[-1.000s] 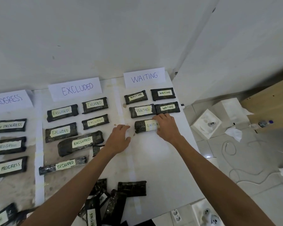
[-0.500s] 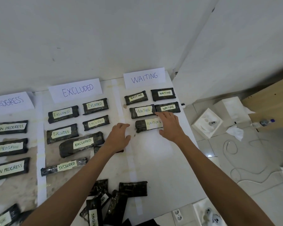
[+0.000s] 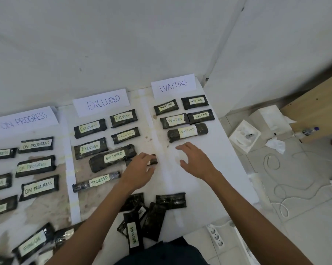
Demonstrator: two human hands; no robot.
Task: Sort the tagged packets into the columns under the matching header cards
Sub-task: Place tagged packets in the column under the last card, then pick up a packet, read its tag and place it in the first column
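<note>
Three header cards stand along the wall: ON PROGRESS (image 3: 25,119), EXCLUDED (image 3: 103,102) and WAITING (image 3: 173,86). Black packets with pale tags lie in columns under each. The lowest WAITING packet (image 3: 187,131) lies alone in the third row, slightly tilted. My right hand (image 3: 196,161) hovers just below it, fingers spread, holding nothing. My left hand (image 3: 139,168) pinches a small black packet (image 3: 153,159) at the right edge of the EXCLUDED column; its tag is hidden. A pile of unsorted packets (image 3: 170,200) lies at the front, one tagged WAITING (image 3: 134,234).
The white table (image 3: 209,188) ends at the right, close to the WAITING column. On the floor beyond it are white boxes (image 3: 244,135), a crumpled tissue (image 3: 276,145), loose white cable (image 3: 279,190) and a power strip (image 3: 216,235). Wooden furniture (image 3: 314,109) stands at far right.
My right hand has let go of the lowest WAITING packet and drawn back toward me. My left hand's fingers have closed on the small packet beside the EXCLUDED column.
</note>
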